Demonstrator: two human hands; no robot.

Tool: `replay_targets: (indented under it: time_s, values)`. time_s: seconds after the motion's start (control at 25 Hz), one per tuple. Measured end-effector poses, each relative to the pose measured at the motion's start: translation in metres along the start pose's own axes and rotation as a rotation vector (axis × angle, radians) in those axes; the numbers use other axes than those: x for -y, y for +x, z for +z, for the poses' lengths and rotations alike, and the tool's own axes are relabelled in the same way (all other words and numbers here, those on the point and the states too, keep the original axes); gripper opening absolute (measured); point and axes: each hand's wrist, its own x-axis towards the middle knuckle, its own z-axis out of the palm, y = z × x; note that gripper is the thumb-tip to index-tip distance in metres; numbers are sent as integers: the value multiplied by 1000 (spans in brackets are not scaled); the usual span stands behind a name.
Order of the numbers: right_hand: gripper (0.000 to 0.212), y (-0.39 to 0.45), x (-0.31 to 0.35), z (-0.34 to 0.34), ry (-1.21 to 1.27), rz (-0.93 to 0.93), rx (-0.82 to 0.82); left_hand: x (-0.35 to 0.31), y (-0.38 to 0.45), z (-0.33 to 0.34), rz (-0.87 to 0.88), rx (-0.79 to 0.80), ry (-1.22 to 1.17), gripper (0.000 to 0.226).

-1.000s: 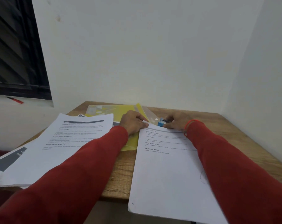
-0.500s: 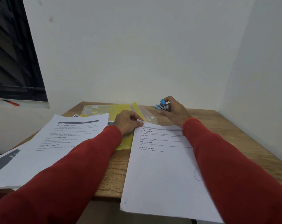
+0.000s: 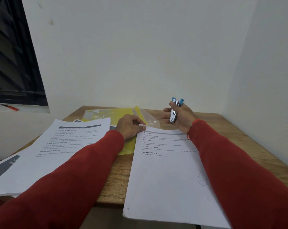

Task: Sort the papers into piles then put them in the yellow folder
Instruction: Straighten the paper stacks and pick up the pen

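Reading "TASK GOAL": right paper

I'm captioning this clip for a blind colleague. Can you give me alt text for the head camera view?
A person in red sleeves holds a small blue and silver stapler raised in the right hand, while the left hand pinches the top corner of a printed white paper pile on a wooden table. A translucent yellow plastic folder and a second paper pile lie to the left.

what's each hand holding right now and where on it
The right hand grips a blue and silver stapler around its middle. The left hand pinches the top left corner of the right paper stack.
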Motion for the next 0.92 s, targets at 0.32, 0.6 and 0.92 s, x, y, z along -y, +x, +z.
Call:
replay_targets:
  time_s: [0.32, 0.6, 0.92]
  values:
    - [37, 6, 2, -9, 142, 205, -28, -1, -1, 0, -2, 3, -2, 11]
    - [7, 0, -3, -4, 12, 90, -31, -1, -1, 0, 5, 5, 9, 11]
    - [28, 3, 2, -6, -40, 123, -56, 2, 1, 1, 7, 10, 9, 13]
